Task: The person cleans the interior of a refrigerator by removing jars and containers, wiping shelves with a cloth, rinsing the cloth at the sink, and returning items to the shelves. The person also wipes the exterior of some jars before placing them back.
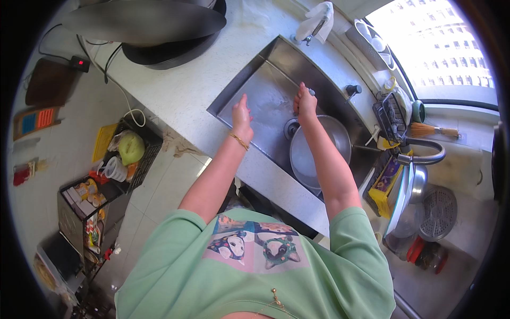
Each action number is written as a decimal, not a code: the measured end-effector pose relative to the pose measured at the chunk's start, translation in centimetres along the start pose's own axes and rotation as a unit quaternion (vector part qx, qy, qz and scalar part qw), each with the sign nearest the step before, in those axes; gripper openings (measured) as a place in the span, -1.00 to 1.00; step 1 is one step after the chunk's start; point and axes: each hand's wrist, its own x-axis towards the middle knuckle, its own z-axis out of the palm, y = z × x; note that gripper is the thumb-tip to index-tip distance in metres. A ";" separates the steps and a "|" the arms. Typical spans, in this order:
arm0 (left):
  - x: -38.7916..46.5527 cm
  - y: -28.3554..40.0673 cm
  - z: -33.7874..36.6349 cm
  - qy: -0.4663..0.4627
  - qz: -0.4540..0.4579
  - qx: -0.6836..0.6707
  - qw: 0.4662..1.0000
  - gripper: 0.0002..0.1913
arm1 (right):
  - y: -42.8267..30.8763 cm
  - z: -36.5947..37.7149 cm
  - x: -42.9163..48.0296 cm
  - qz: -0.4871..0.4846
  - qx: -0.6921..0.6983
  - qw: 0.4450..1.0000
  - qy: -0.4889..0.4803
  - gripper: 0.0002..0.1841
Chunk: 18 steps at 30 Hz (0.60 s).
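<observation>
My left hand (242, 119) is over the near left side of the stainless steel sink (265, 89), holding nothing, fingers loosely extended. A gold bangle (239, 141) circles that wrist. My right hand (305, 104) is curled around a small grey object (311, 92). Most of it hides inside the fist, so I cannot tell whether it is a handle. Below my right forearm a round metal pan (299, 157) rests in the sink, with whitish liquid in it. The forearm covers part of the pan. Beside its rim is the drain (292, 127). The sink floor looks wet.
A big dark wok (159, 60) stands on the white countertop (179, 87). Behind the sink are a faucet (307, 39) with a white cloth (316, 22) and a dark knob (353, 89). Right of the sink a curved metal spout (432, 150) juts out near a dish rack (382, 179).
</observation>
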 end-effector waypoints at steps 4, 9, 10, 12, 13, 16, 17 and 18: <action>-3.0 -0.1 1.4 -0.017 0.053 0.064 0.996 -0.38 | -0.2 -0.8 -0.3 -0.014 -0.043 0.999 0.005 -0.64; -8.4 0.6 4.8 -0.112 0.383 0.254 0.881 -0.58 | -5.0 1.1 -6.8 -0.178 -0.101 0.975 -0.092 -0.74; -8.6 0.7 4.8 -0.113 0.454 0.315 0.826 -0.53 | -4.0 0.7 -5.9 -0.285 -0.122 0.944 -0.116 -0.78; -10.8 0.7 4.4 -0.113 0.352 0.394 0.842 -0.49 | 3.8 -5.1 3.0 -0.367 -0.442 0.806 -0.144 -0.81; -12.9 1.5 3.7 -0.153 0.267 0.401 0.863 -0.48 | 9.8 -11.9 9.2 -0.348 -0.686 0.612 -0.183 -0.81; -11.8 0.2 -3.5 -0.149 0.400 0.372 0.824 -0.40 | 10.0 -8.1 5.0 -0.178 -0.318 0.920 -0.144 -0.77; -15.1 2.0 -7.4 -0.166 0.311 0.277 0.894 -0.39 | 7.2 -3.9 -0.3 -0.257 -0.416 0.862 -0.137 -0.74; -19.8 4.9 -11.2 -0.200 0.228 0.180 0.936 -0.38 | 5.3 0.0 -6.1 -0.262 -0.367 0.883 -0.128 -0.72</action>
